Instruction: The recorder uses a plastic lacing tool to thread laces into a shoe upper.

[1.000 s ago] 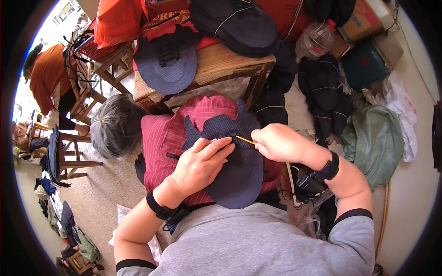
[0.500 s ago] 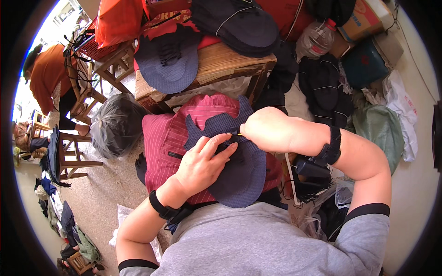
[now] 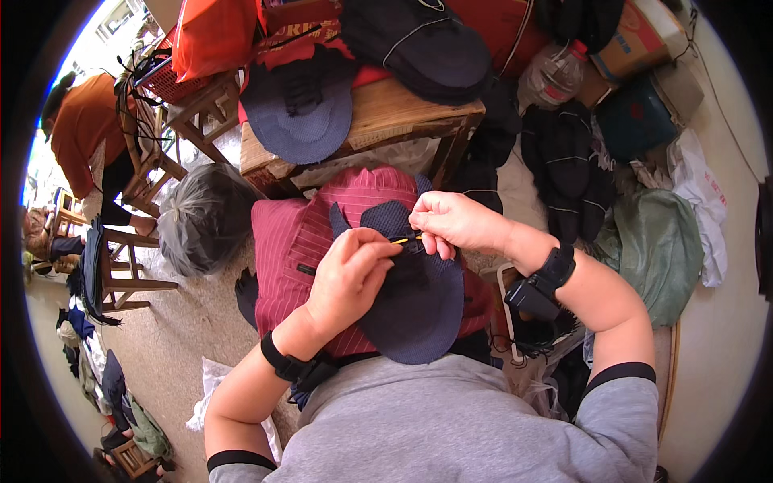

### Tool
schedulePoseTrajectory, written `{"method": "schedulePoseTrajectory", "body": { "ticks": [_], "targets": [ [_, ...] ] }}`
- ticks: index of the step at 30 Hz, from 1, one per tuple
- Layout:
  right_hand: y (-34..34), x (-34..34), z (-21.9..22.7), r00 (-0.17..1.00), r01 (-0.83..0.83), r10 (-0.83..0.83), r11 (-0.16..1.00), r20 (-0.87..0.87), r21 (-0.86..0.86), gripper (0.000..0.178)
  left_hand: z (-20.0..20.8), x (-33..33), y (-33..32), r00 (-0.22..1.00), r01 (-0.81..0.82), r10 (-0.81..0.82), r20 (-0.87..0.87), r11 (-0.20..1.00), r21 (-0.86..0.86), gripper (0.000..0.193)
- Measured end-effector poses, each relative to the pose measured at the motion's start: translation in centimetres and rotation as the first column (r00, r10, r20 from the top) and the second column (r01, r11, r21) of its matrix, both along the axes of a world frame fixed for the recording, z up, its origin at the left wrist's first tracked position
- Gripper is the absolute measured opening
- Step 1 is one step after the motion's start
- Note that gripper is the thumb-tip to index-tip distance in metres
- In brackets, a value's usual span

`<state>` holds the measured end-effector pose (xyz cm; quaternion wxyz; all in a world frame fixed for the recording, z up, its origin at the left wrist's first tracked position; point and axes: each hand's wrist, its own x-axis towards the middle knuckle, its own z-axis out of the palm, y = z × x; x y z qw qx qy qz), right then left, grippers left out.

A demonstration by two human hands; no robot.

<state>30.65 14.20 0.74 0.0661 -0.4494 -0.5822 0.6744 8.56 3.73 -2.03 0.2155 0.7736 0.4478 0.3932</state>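
A dark blue woven piece, shaped like a slipper sole with flaps (image 3: 419, 310), lies across a red pinstriped cushion (image 3: 282, 229) in front of my body. Above its upper part, both hands are closed close together. A thin yellow tool with a dark part, hook-like (image 3: 400, 241), spans the gap between them. My right hand (image 3: 455, 221) pinches thumb to forefinger, its lower fingers curled at the tool's right end. My left hand (image 3: 350, 270) pinches at the tool's left end; what its fingertips hold is hidden. Dark strands show below the right fingers.
A wooden table (image 3: 403, 113) beyond the cushion bears another woven piece (image 3: 302, 121) and a tied dark stack (image 3: 423, 56). A grey plastic bag (image 3: 205, 217) and stool (image 3: 133, 270) stand left. Another person in orange (image 3: 88, 133) bends at far left. Green sacking (image 3: 660, 241) lies right.
My right hand has turned and lifted off the woven piece, its fingers now curled. The left hand has closed into a pinch. More of the yellow tool shows between them.
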Motion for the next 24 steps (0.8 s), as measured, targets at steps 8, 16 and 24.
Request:
{"method": "schedulePoseTrajectory", "body": {
  "ticks": [8,16,24],
  "targets": [
    [0.1,0.5,-3.1,0.99,0.081,-0.063,0.987,-0.127,0.141,0.044,0.4,0.6,1.2,0.986,-0.087,0.094,-0.137,0.994,0.06,0.022],
    [-1.1,0.3,-2.5,0.978,0.187,-0.174,0.977,-0.116,0.107,0.045,0.6,0.4,0.9,0.975,-0.097,0.117,-0.19,0.989,0.109,0.021],
    [-3.0,0.6,-3.3,0.982,0.124,-0.076,0.947,-0.171,0.295,0.03,1.5,1.0,1.7,0.945,-0.1,0.054,-0.322,0.987,-0.126,0.022]
  ]
}}
